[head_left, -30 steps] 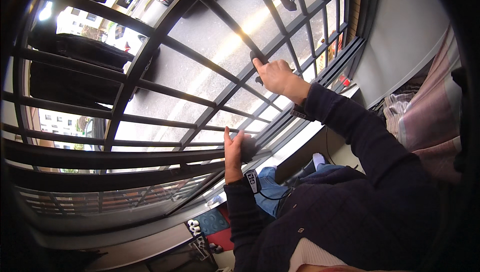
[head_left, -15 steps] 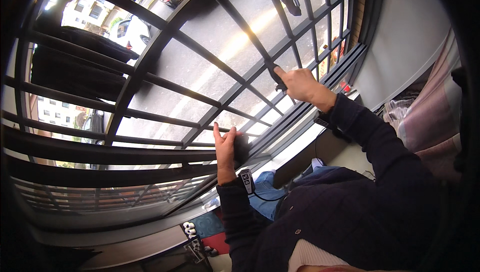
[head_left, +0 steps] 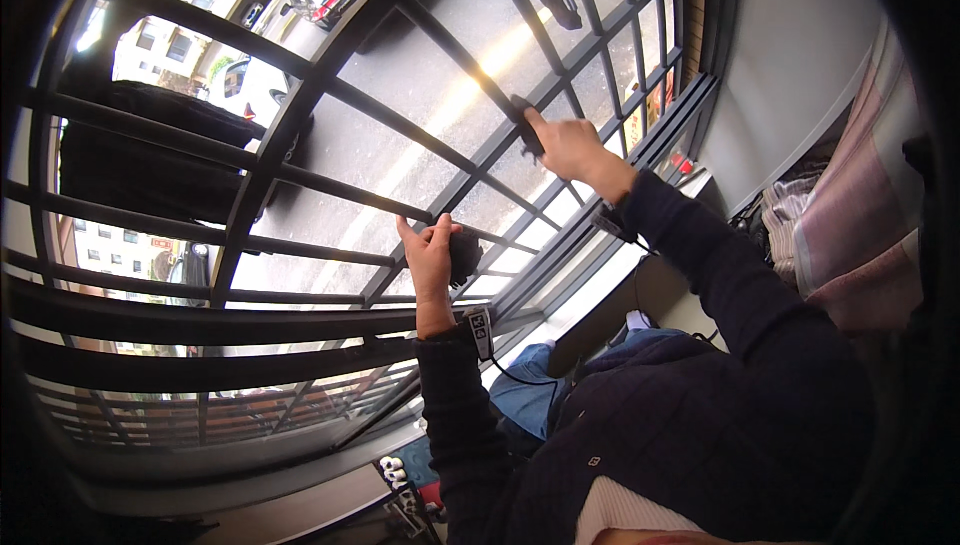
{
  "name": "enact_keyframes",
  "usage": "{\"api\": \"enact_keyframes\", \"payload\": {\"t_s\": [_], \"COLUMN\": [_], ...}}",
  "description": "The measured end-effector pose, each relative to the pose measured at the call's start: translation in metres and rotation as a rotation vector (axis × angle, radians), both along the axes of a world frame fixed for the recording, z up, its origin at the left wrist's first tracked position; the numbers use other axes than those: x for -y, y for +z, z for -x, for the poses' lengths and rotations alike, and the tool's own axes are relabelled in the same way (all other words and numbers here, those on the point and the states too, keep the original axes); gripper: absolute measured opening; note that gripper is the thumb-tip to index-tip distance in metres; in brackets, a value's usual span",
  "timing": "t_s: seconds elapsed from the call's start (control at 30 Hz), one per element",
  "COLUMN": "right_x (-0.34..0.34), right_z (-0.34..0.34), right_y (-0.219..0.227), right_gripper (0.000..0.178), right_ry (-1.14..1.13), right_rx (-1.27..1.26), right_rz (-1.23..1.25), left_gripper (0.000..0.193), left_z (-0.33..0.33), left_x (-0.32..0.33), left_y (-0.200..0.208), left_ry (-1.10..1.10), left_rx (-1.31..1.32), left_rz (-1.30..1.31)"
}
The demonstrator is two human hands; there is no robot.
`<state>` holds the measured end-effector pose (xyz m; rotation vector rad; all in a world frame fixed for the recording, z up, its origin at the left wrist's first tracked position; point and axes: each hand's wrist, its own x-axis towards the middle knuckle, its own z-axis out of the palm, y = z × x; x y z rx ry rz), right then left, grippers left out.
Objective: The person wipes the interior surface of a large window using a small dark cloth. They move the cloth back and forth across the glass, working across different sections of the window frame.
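Note:
A window grille of dark metal bars fills the view in front of me. My right hand is closed around a dark, bunched, cloth-like piece, which lies against a crossing of the bars. Lower and to the left, my left hand is raised at the bars with two digits pointing up. A second dark bunched piece sits at its right side and seems held by the other fingers, which are partly hidden. The exact kind of either piece cannot be made out.
Dark garments hang beyond the grille at left, over a street with parked cars. The window's sill and tracks run below my hands. A pinkish curtain hangs at right. Small devices with cables sit at both wrists.
Both hands have shifted up and left along the grille, each with its dark piece moving along. The view has also shifted slightly.

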<state>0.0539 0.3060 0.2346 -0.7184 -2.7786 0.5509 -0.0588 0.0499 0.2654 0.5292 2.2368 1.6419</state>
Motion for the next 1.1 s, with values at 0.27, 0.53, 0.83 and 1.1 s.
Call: {"api": "enact_keyframes", "payload": {"t_s": [0.27,0.53,0.83,1.1], "right_x": [-0.004,-0.009,-0.019,-0.021], "right_z": [0.002,0.0,-0.007,-0.012], "right_y": [0.015,0.02,0.019,0.006], "right_gripper": [0.053,0.041,0.057,0.054], "right_ry": [-0.009,-0.006,0.082,0.068], "right_rx": [0.088,-0.023,0.08,0.034], "right_rz": [-0.17,-0.176,0.053,0.113], "left_gripper": [0.093,0.093,0.086,0.085], "left_z": [-0.004,-0.01,-0.026,-0.048], "left_x": [0.003,0.004,0.027,0.038], "left_y": [-0.006,-0.007,-0.008,-0.014], "left_ry": [-0.047,-0.033,-0.009,-0.046], "left_rx": [-0.036,0.013,0.038,0.056], "left_rz": [-0.024,-0.046,-0.023,-0.043]}}
